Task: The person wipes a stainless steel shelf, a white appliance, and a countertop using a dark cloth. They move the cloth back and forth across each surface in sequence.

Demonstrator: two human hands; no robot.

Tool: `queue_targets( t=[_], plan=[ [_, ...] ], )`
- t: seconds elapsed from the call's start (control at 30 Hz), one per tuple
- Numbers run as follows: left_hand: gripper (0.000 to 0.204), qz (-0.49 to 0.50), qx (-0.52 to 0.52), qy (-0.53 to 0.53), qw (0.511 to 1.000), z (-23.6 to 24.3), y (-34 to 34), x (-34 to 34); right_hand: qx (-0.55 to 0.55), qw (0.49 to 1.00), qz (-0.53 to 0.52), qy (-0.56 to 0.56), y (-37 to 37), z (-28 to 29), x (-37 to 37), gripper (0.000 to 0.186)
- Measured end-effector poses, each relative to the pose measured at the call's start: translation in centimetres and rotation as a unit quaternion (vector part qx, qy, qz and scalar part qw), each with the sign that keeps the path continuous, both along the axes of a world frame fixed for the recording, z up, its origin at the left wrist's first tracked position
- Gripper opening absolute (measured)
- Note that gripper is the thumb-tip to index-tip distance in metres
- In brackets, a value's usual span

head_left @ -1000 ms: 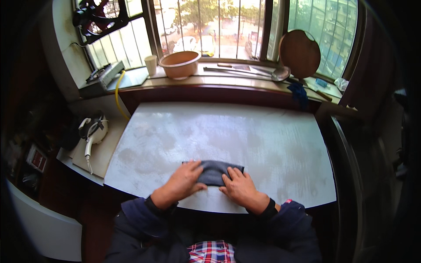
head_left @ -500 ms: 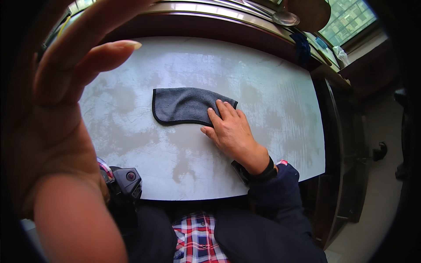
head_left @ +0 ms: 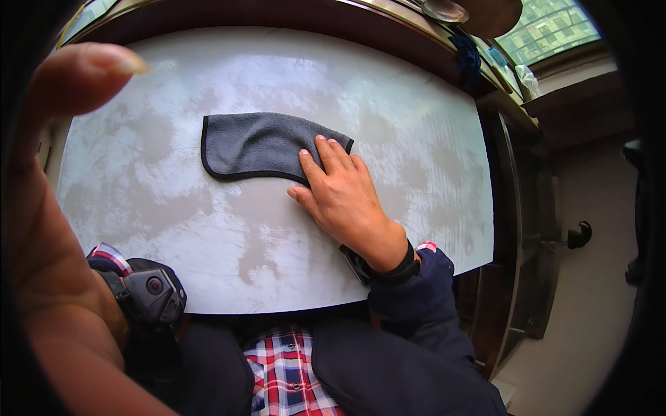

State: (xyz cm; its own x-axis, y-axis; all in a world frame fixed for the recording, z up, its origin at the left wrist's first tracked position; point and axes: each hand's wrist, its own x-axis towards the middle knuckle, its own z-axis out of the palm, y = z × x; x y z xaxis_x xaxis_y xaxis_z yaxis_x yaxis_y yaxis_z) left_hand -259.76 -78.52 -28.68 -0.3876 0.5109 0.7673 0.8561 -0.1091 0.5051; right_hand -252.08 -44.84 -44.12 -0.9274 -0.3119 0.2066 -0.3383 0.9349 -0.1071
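Observation:
A grey cloth with black edging (head_left: 253, 145), seemingly folded, lies on the white table (head_left: 229, 277) with a soft wrinkle across it. My right hand (head_left: 343, 194) rests palm down on the cloth's right end. Its fingers are stretched and slightly spread, gripping nothing. Raised close to the camera at the left is my left hand (head_left: 52, 229), large and partly cut off by the picture's rim. One bent digit reaches inward above the table's left side, apart from the palm. Nothing shows in this hand; its other fingers are hidden.
A small dark camera (head_left: 154, 286) is strapped at my left wrist, and a dark band (head_left: 399, 267) circles my right. Behind the table runs a ledge with a metal ladle (head_left: 445, 10) and a dark blue cloth (head_left: 466, 59). Dark shelving (head_left: 517, 229) stands at the right.
The view has shifted, so table and cloth sit farther left and higher in the picture. My left hand has moved toward the left rim. My right hand stays on the cloth.

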Motion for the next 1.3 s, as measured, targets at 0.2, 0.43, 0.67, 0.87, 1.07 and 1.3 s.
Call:
queue_targets(
  t=[0.2, 0.43, 0.67, 0.87, 1.07, 1.3],
  plan=[
    [0.088, 0.006, 0.001, 0.002, 1.0, -0.1, 0.5, -0.4, -0.001, 1.0, -0.002, -0.005, -0.1, 0.0, 0.0, 0.064],
    [0.084, 0.036, 0.008, 0.015, 0.999, -0.8, 2.4, 1.1, -0.002, 1.0, -0.005, -0.008, 0.0, -0.2, 0.1, 0.064],
    [0.081, 0.13, -0.006, 0.014, 0.991, -0.6, 5.7, 3.0, -0.008, 1.0, -0.01, -0.011, 0.1, -0.3, 0.1, 0.064],
    [0.079, 0.196, -0.359, -0.093, 0.908, -6.7, 8.8, 3.8, -0.003, 1.0, -0.01, 0.01, 0.1, -0.6, 0.1, 0.063],
    [0.08, 0.269, -0.439, -0.024, 0.857, -14.7, 9.5, 2.9, -0.011, 1.0, 0.018, 0.019, 0.5, -0.6, -0.1, 0.06],
    [0.078, 0.259, -0.422, -0.075, 0.866, -14.3, 9.5, 3.8, -0.035, 0.998, 0.034, -0.045, 1.3, 0.1, -0.2, 0.058]
  ],
)
